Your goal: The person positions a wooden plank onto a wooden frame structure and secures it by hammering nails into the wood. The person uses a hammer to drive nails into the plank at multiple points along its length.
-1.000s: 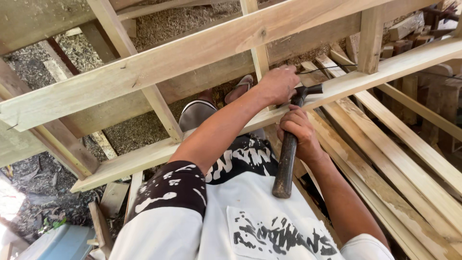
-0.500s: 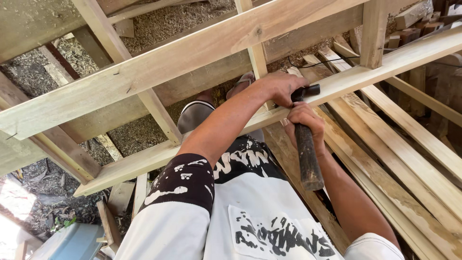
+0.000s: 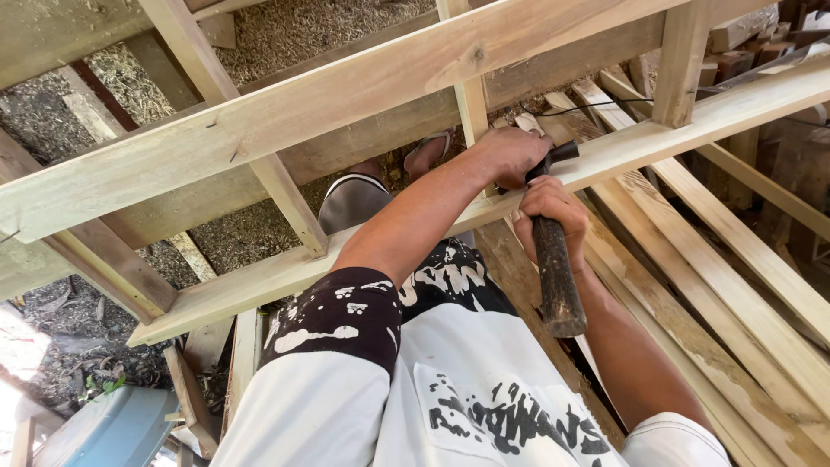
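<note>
Nailing in hand, judging by grip — hammer [image 3: 553, 259] held upright at the near rail [image 3: 363, 251] of a timber frame, head up against the rail's edge, handle hanging down over the lap. Right hand [image 3: 553, 212] clenched round the handle just below the head. Left hand [image 3: 510, 156] resting on the rail beside the head, fingers curled, perhaps pinching a nail; cannot tell. Probable next need: steady aim, fingers kept away from the strike. Hammer face hidden behind both hands — contact point not visible. Loose slats [image 3: 743, 285] stacked to the right, cut off by the edge. Sandalled foot [image 3: 428, 147] on sawdust below.
</note>
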Demonstrator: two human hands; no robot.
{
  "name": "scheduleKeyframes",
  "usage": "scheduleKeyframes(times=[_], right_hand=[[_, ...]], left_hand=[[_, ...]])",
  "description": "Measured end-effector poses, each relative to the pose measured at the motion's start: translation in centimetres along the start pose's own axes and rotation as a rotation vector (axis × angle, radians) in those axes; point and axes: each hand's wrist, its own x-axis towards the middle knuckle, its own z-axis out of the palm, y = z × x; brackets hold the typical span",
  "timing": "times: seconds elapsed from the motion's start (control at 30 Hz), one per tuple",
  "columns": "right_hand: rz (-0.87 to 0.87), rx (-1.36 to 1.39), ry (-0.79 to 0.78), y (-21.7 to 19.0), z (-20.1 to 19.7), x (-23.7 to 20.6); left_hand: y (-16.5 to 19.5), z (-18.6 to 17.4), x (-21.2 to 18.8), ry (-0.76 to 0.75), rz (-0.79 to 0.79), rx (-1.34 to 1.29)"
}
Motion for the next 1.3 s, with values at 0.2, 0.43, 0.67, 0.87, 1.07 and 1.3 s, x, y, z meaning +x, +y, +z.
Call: scheduleKeyframes(times=[0.2, 0.43, 0.67, 0.87, 1.07, 1.3], right_hand=[[0.015, 0.010, 0.182, 0.7, 2.2, -0.2], [0.077, 0.069, 0.284, 1.0, 2.8, -0.1], [0.143, 0.076, 0.297, 0.7, 2.8, -0.2], [0.107, 0.085, 0.290, 0.2, 3.1, -0.6], [-0.058, 0.105, 0.211, 0.4, 2.3, -1.3], [-0.060, 0.032, 0.128, 1.6, 1.7, -2.2]], left_hand=[[-0.7, 0.3, -0.2, 0.049, 0.097, 0.068], [-0.9, -1.1, 0.0, -0.203, 0.065, -0.028], [-1.4, -0.7, 0.1, -0.104, 0.135, 0.011], [-1.5, -0.6, 0.1, -0.036, 0.162, -0.028], [-1.3, -0.3, 0.1, -0.012, 0.144, -0.029], [-0.3, -0.1, 0.1, 0.009, 0.146, -0.070]])
